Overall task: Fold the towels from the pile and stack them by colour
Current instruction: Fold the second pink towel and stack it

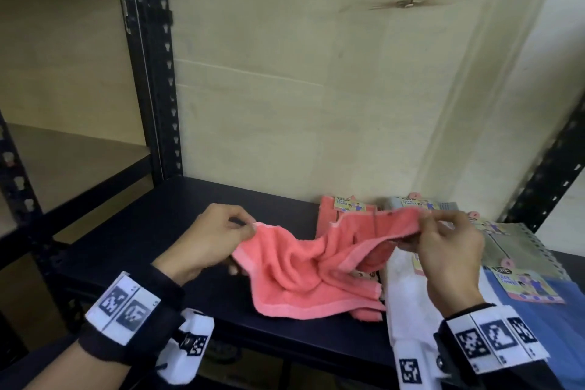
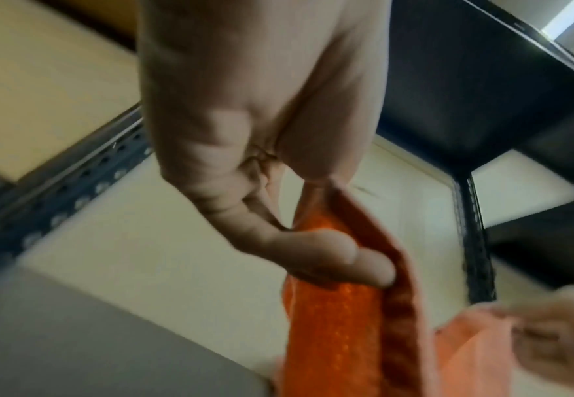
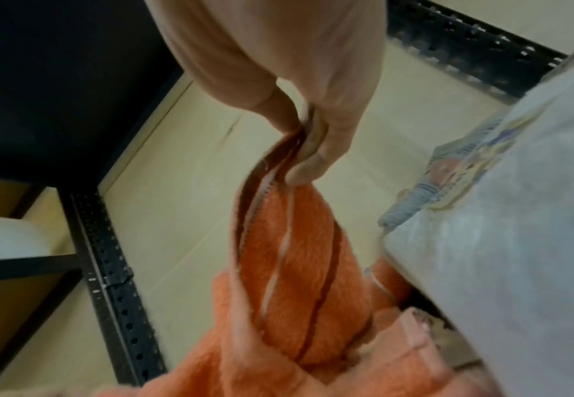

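A salmon-pink towel (image 1: 304, 266) hangs slack between my two hands above the dark shelf (image 1: 152, 250), its lower part resting on the shelf. My left hand (image 1: 221, 231) pinches one corner at the towel's left end; in the left wrist view the towel (image 2: 333, 322) runs down from my left hand (image 2: 312, 188). My right hand (image 1: 443, 241) pinches the bunched edge at the right end; the right wrist view has the towel (image 3: 295, 255) gathered in my right hand (image 3: 312, 139). Another pink towel (image 1: 326, 215) with a paper label lies behind.
Right of the pink towel lie a white towel (image 1: 408, 294), a blue towel (image 1: 544, 304) with a label and grey-green towels (image 1: 512, 247). A pale wall panel (image 1: 316, 89) backs the shelf. Black perforated uprights (image 1: 161, 73) stand at left and right.
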